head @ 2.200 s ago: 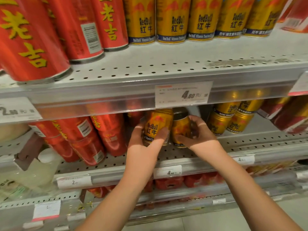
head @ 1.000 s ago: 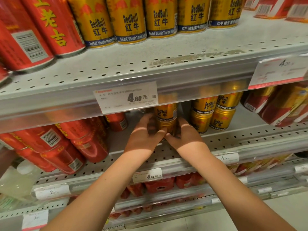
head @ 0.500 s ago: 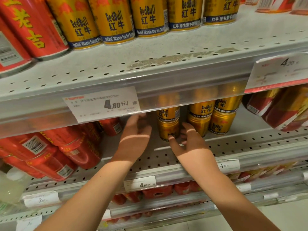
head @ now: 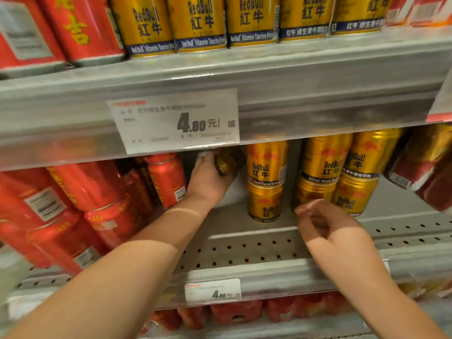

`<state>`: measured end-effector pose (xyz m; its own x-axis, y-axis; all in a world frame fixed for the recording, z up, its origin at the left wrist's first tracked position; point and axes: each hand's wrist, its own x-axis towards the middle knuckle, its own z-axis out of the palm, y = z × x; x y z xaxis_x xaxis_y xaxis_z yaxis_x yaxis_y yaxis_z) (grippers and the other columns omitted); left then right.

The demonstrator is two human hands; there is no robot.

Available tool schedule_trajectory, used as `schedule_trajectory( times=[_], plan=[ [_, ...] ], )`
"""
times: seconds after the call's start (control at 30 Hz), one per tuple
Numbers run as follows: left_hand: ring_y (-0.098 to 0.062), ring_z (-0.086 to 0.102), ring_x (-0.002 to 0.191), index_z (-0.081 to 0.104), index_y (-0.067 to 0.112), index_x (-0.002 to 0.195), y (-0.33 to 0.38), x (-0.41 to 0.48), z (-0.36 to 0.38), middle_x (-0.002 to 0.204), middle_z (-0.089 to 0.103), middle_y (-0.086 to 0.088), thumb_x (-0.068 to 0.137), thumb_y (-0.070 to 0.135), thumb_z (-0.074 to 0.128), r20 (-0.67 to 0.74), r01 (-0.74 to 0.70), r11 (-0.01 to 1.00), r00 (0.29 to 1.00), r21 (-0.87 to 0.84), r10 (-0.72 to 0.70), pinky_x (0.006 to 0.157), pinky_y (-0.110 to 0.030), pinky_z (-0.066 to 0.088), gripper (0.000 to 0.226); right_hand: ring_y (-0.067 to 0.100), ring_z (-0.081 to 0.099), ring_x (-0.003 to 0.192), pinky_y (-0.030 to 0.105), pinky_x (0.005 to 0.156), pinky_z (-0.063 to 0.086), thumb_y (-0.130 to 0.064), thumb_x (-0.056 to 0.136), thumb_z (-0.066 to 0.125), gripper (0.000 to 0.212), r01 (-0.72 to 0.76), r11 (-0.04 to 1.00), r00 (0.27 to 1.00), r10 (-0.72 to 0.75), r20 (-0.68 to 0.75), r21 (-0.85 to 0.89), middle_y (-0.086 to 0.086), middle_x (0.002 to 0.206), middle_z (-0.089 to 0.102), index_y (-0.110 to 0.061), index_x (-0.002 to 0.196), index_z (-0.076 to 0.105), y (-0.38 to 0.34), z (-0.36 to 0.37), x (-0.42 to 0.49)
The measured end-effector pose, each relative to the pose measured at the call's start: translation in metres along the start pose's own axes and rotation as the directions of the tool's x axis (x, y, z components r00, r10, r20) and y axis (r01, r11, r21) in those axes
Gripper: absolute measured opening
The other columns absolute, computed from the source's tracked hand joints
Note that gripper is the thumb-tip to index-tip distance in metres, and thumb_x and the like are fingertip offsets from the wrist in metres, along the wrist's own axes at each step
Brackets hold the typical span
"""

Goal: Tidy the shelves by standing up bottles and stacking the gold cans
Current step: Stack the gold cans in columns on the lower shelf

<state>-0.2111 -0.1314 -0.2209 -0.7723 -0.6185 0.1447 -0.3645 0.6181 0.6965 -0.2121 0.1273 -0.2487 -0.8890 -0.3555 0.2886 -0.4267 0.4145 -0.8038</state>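
Note:
On the middle shelf [head: 244,250] stands a stack of two gold Red Bull cans [head: 266,182]. Two more two-high gold stacks [head: 342,174] stand to its right. My left hand [head: 208,184] reaches deep into the shelf left of the first stack. It grips another gold can [head: 230,160], which lies tilted with one end facing me, partly hidden under the upper shelf's rail. My right hand [head: 320,221] hovers in front of the second stack with loosely curled fingers and holds nothing.
Red cans [head: 97,199] lean in a jumble on the left of the middle shelf. Red packs [head: 425,165] sit at its right end. A row of gold cans [head: 200,23] lines the upper shelf above a 4.80 price tag [head: 176,121]. More red cans [head: 234,311] fill the shelf below.
Both hands let go of the stacked pair of gold cans. My left hand moved left and deeper and took hold of a tilted gold can. My right hand drew back toward me.

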Motion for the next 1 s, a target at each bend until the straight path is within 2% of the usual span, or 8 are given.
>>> schedule_trajectory(
  times=[0.13, 0.3, 0.4, 0.5, 0.63, 0.77, 0.9, 1.0],
  plan=[
    [-0.025, 0.064, 0.112, 0.053, 0.025, 0.131, 0.000, -0.018, 0.000, 0.121, 0.066, -0.006, 0.083, 0.029, 0.080, 0.058, 0.085, 0.977, 0.996, -0.195, -0.075, 0.101, -0.041, 0.050, 0.055, 0.002, 0.065, 0.081, 0.032, 0.071, 0.053, -0.039, 0.090, 0.060, 0.008, 0.043, 0.997, 0.998, -0.040, 0.048, -0.070, -0.018, 0.086, 0.071, -0.045, 0.093, 0.065, 0.008, -0.009, 0.004],
    [0.000, 0.054, 0.080, 0.042, 0.029, 0.114, 0.001, -0.039, 0.002, 0.094, 0.057, 0.012, 0.080, 0.033, 0.084, 0.031, 0.166, 0.933, 0.986, -0.319, -0.165, 0.072, -0.022, 0.042, 0.054, 0.007, 0.065, 0.073, 0.042, 0.067, 0.056, -0.049, 0.089, 0.049, 0.019, 0.128, 0.971, 0.985, -0.102, 0.136, -0.202, -0.011, 0.078, 0.071, -0.039, 0.089, 0.066, 0.021, -0.037, -0.002],
    [-0.015, 0.062, 0.095, 0.050, 0.016, 0.124, 0.008, -0.046, 0.003, 0.108, 0.064, 0.002, 0.078, 0.028, 0.085, -0.027, 0.168, 0.906, 0.981, -0.388, -0.194, 0.089, -0.030, 0.047, 0.059, 0.001, 0.064, 0.068, 0.033, 0.056, 0.051, -0.046, 0.088, 0.051, 0.015, 0.154, 0.969, 0.980, -0.124, 0.158, -0.195, -0.020, 0.075, 0.069, -0.044, 0.085, 0.066, 0.027, -0.053, -0.007],
    [-0.019, 0.064, 0.106, 0.055, 0.017, 0.130, 0.017, -0.046, 0.002, 0.116, 0.066, -0.001, 0.079, 0.027, 0.085, -0.173, 0.079, 0.869, 0.967, -0.488, -0.185, 0.091, -0.028, 0.048, 0.060, -0.019, 0.059, 0.083, 0.017, 0.063, 0.045, -0.038, 0.087, 0.057, 0.017, 0.165, 0.980, 0.983, -0.153, 0.107, -0.114, -0.040, 0.092, 0.063, -0.052, 0.091, 0.065, 0.034, -0.067, -0.005],
    [-0.012, 0.060, 0.108, 0.039, 0.021, 0.146, 0.021, -0.040, 0.002, 0.124, 0.059, 0.004, 0.081, 0.028, 0.084, -0.227, -0.004, 0.839, 0.963, -0.544, -0.143, 0.098, -0.029, 0.047, 0.080, -0.020, 0.060, 0.089, 0.022, 0.069, 0.049, -0.037, 0.086, 0.061, 0.027, 0.137, 0.990, 0.991, -0.137, 0.012, -0.046, -0.025, 0.096, 0.068, -0.053, 0.108, 0.062, 0.058, -0.080, 0.004],
    [-0.003, 0.061, 0.101, 0.044, 0.021, 0.134, 0.016, -0.034, 0.007, 0.114, 0.061, 0.007, 0.083, 0.026, 0.083, -0.234, -0.041, 0.880, 0.969, -0.473, -0.081, 0.087, -0.020, 0.048, 0.065, -0.013, 0.063, 0.092, 0.021, 0.062, 0.056, -0.039, 0.083, 0.061, 0.032, 0.101, 0.995, 0.992, -0.102, -0.076, -0.017, -0.014, 0.108, 0.067, -0.046, 0.114, 0.059, 0.079, -0.083, 0.018],
    [-0.018, 0.060, 0.117, 0.051, 0.028, 0.126, 0.014, -0.027, 0.008, 0.131, 0.057, -0.005, 0.087, 0.025, 0.077, -0.149, -0.079, 0.923, 0.989, -0.376, 0.023, 0.105, -0.041, 0.049, 0.047, -0.019, 0.058, 0.091, 0.009, 0.063, 0.051, -0.023, 0.085, 0.066, 0.049, 0.098, 0.995, 0.984, -0.100, -0.150, -0.019, -0.012, 0.108, 0.060, -0.036, 0.129, 0.050, 0.084, -0.074, 0.035],
    [-0.005, 0.065, 0.104, 0.053, 0.044, 0.104, 0.013, -0.024, 0.007, 0.118, 0.064, 0.002, 0.088, 0.022, 0.075, -0.090, -0.099, 0.932, 0.993, -0.348, 0.072, 0.096, -0.041, 0.054, 0.035, 0.007, 0.060, 0.099, 0.021, 0.079, 0.048, -0.018, 0.087, 0.074, 0.070, -0.029, 0.999, 0.998, 0.031, -0.052, 0.025, -0.005, 0.117, 0.057, -0.034, 0.145, 0.038, 0.090, -0.073, 0.050]
  ],
)
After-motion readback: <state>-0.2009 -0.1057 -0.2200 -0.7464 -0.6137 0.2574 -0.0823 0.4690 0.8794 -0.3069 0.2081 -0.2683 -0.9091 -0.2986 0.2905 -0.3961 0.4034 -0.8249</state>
